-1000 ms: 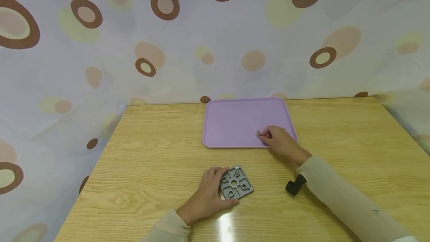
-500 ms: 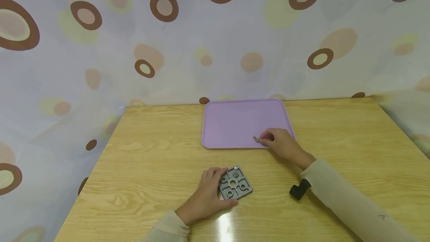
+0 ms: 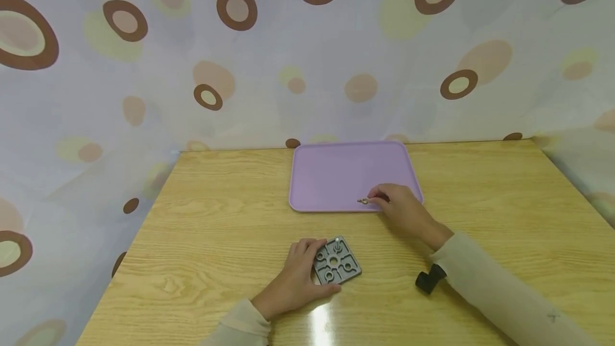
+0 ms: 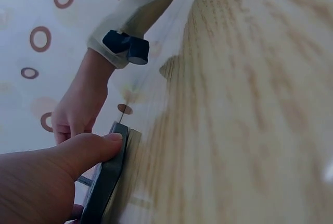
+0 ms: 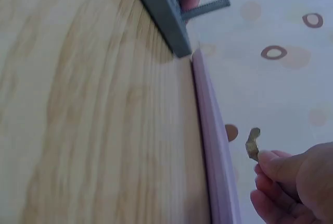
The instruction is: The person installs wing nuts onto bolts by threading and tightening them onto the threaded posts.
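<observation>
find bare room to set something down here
Bare table lies left of the purple tray and left hand, and right of the tray, beyond the right sleeve. The tray's left half is bare too. Crowded: the tray's near right part, where the right hand pinches a brass piece, and around the gripped metal plate.

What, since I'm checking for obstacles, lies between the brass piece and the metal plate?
From the brass piece to the metal plate, the head view shows the near edge of the purple tray, then bare wooden tabletop.

The right hand (image 3: 402, 208) hides part of a seemingly winged brass piece (image 5: 252, 144).
</observation>
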Demonstrator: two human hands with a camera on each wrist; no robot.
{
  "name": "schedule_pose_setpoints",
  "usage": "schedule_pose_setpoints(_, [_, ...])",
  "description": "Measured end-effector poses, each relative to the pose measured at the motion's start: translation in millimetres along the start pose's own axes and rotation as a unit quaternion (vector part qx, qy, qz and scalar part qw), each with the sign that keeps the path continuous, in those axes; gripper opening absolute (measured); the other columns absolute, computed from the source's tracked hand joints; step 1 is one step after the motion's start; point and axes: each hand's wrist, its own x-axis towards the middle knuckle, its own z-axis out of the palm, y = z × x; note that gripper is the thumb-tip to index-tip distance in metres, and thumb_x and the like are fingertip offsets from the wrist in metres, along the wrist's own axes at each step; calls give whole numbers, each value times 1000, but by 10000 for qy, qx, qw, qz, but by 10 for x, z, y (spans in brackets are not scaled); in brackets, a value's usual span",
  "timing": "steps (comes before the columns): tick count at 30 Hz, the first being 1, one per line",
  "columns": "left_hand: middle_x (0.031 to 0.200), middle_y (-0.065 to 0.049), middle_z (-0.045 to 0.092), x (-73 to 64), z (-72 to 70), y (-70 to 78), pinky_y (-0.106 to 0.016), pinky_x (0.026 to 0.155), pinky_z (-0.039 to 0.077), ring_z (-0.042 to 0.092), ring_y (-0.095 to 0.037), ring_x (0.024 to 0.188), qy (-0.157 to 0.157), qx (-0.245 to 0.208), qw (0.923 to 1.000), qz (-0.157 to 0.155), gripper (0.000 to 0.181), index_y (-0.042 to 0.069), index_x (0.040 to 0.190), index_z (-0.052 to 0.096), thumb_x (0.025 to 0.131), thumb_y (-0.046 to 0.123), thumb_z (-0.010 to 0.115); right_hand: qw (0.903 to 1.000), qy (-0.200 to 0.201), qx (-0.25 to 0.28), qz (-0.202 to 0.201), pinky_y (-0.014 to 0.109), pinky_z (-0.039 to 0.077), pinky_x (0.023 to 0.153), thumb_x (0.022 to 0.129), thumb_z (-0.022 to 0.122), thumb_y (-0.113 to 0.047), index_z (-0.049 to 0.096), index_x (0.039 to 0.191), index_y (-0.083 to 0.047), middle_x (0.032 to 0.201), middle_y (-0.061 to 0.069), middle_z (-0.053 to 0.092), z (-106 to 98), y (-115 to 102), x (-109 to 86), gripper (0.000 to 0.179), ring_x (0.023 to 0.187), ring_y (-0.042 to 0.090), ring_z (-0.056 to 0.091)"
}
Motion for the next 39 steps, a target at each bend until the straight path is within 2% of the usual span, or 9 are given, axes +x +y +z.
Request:
schedule_pose_setpoints(3, [128,-3,38,-6,3,0,-35,90,38,32,-17,113,-11,10,10000,-15,91,9,142,34,73,54,71,9978,-185,444,-455,30,49,72,87,64,-9,67,88,-11,87,-4,65,11,-188,-19,4,82,11,59])
schedule_pose_setpoints(6, [128,-3,37,-5,0,-3,-36,90,37,32,-17,113,-11,23,10000,12,90,9,142,33,73,54,71,9913,-462,850,-892,26,49,72,87,64,-10,66,90,-12,88,-6,64,28,-351,-45,4,82,8,59])
schedule_pose_setpoints(10, [129,-3,37,-1,0,-4,-36,91,37,31,-18,114,-25,32,10000,61,90,8,142,33,73,54,71,9836,-755,1122,-1196,24,49,71,87,63,-11,65,92,-12,88,-6,63,43,-499,-79,5,81,6,59])
schedule_pose_setpoints(21, [129,-3,36,-1,4,-16,-33,88,37,31,-17,112,-86,57,9999,95,90,8,142,32,75,56,68,9767,-1364,1266,-1067,23,48,76,90,60,-17,64,94,-17,89,-9,62,94,-625,-130,5,85,6,58])
schedule_pose_setpoints(39, [130,-3,36,0,-9,1,-33,88,37,31,-17,113,-141,-33,9999,30,90,8,142,32,75,55,69,9800,-1375,836,-1172,25,47,74,90,59,-15,65,92,-16,88,-8,62,98,-634,-138,6,83,5,56])
